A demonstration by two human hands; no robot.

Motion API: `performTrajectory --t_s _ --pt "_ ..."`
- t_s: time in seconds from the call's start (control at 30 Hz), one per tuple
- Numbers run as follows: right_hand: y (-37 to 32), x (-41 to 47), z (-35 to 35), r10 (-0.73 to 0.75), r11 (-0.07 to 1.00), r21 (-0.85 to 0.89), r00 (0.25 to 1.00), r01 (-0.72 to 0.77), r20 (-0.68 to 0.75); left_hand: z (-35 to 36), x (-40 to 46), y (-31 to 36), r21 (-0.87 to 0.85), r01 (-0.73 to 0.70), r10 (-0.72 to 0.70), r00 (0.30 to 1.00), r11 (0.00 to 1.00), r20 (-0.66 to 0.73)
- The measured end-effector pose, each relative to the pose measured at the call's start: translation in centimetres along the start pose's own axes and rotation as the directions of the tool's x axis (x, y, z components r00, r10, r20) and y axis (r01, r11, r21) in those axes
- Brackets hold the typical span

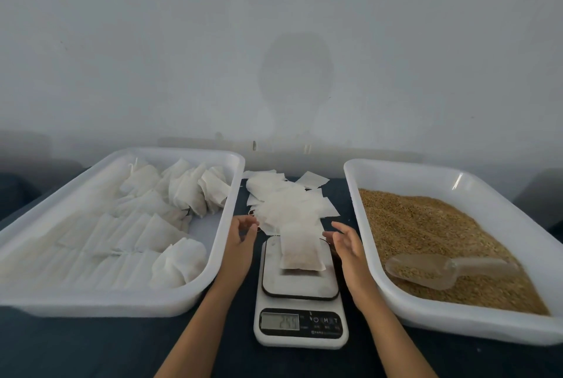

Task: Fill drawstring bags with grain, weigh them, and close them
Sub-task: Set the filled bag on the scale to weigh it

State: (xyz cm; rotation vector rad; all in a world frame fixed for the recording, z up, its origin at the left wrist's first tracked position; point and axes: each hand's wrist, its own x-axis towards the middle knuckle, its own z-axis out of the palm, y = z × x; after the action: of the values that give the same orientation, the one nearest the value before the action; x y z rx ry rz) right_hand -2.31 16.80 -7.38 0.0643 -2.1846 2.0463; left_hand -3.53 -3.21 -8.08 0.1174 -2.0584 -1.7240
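1. so, the filled bag (300, 251) stands on the scale (300, 295), a thin papery white pouch with brownish grain showing through its lower half. nothing is holding it.
2. left hand (242, 233) hovers just left of the bag, fingers loosely spread and a bit blurred, gripping nothing. right hand (345, 239) is just right of it, palm turned inward, fingers relaxed and apart, also gripping nothing.
3. scale is a glossy white plastic slab with a rounded square platform and a dark panel at the front. the display digits are too blurry to read.
4. behind it lies a loose heap of flat empty bags (289, 198), limp white squares overlapping each other.
5. right tray (457, 321) is a smooth white rectangular tub with rounded corners, holding a gritty mound of tan grain (426, 225). a clear plastic scoop (441, 269) lies in it, partly loaded.
6. left tray (100, 306), same kind of tub, holds rows of filled bags (158, 225), some puffy and crumpled.
7. everything sits on a dark blue table surface (91, 347), against a plain pale grey wall (274, 27) with a faint shadow on it.
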Motion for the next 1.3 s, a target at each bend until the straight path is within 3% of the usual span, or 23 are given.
performTrajectory --t_s 0.27,0.47,0.6,0.73,0.87,0.97,1.1,1.23,1.3 --pt "-0.2 -0.3 0.0 -0.02 1.0 0.022 0.999 0.02 0.025 0.1 -0.1 0.0 0.014 -0.005 0.005 1.0 1.0 0.013" --pt "-0.5 0.1 0.6 -0.047 0.999 -0.012 0.998 0.047 0.032 0.5 -0.2 0.7 0.038 -0.06 0.056 0.993 0.998 0.1" --pt "-0.6 0.9 1.3 -0.043 0.989 -0.135 0.997 0.052 0.067 1.6 -0.5 1.2 0.201 -0.141 0.08 0.955 0.969 0.286" --pt "-2.0 1.6 2.5 -0.109 0.968 -0.222 0.992 0.12 0.059 2.6 -0.8 1.7 0.451 -0.253 0.068 0.92 0.856 0.386" --pt "-4.7 1.1 4.1 -0.232 0.951 -0.206 0.972 0.233 0.028 2.6 -1.6 3.8 0.307 -0.214 0.123 0.949 0.927 0.289" --pt "-7.4 0.6 5.3 -0.34 0.924 -0.161 0.938 0.347 0.071 1.8 -2.2 6.2 0.332 -0.197 0.16 0.978 0.923 0.136" --pt "-11.4 1.2 7.9 -0.431 0.887 -0.115 0.892 0.447 0.137 -2.2 -0.2 10.2 0.44 -0.295 0.314 0.949 0.848 0.03" --pt "-13.8 1.9 12.3 -0.465 0.863 -0.101 0.856 0.495 0.228 -7.9 3.9 12.5 0.605 -0.273 0.302 0.952 0.748 0.056" --pt "-13.8 1.9 14.8 -0.436 0.87 -0.129 0.866 0.475 0.245 -10.4 5.6 12.0 0.688 -0.207 0.212 0.974 0.696 0.078"
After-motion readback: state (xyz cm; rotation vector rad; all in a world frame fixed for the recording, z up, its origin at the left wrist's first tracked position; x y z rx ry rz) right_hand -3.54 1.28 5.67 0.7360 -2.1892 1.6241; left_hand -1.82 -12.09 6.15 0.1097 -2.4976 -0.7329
